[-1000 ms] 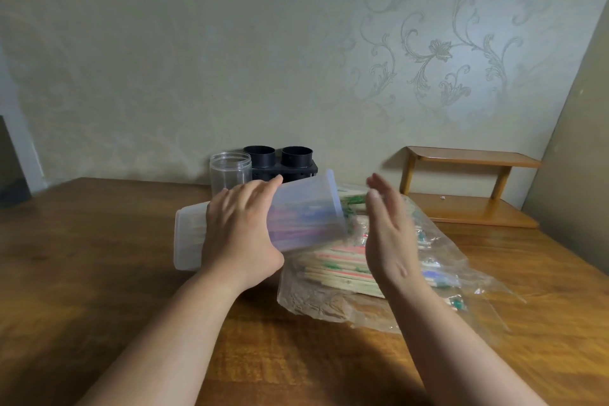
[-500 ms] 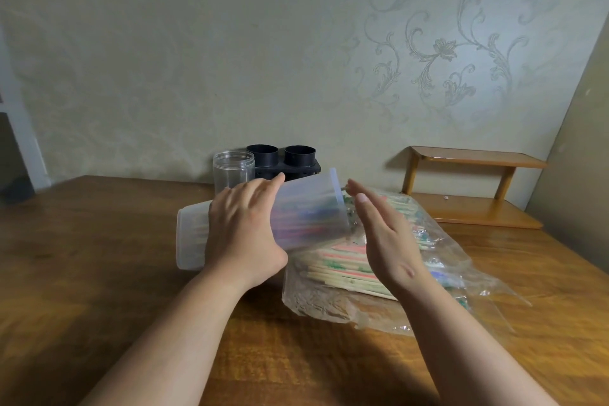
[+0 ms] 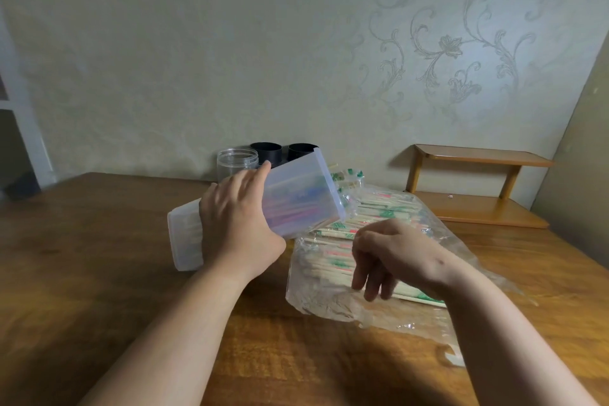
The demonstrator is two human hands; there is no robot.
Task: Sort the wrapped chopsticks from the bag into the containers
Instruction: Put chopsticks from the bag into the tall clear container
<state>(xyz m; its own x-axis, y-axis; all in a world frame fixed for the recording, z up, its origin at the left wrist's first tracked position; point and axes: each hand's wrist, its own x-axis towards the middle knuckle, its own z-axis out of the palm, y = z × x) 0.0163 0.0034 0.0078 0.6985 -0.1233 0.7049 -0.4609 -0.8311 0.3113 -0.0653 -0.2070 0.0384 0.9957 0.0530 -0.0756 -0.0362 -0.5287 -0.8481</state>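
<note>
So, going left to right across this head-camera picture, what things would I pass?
Clear jar → black twin-cup holder → bag of wrapped chopsticks → wooden shelf. Left out, as they overlap these: tilted container, left hand, right hand.

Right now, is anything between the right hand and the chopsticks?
Yes. The bag is see-through plastic, and it lies over the chopsticks just under the right hand. The hand would likely touch plastic first. Nothing else visible is in the way.
</note>
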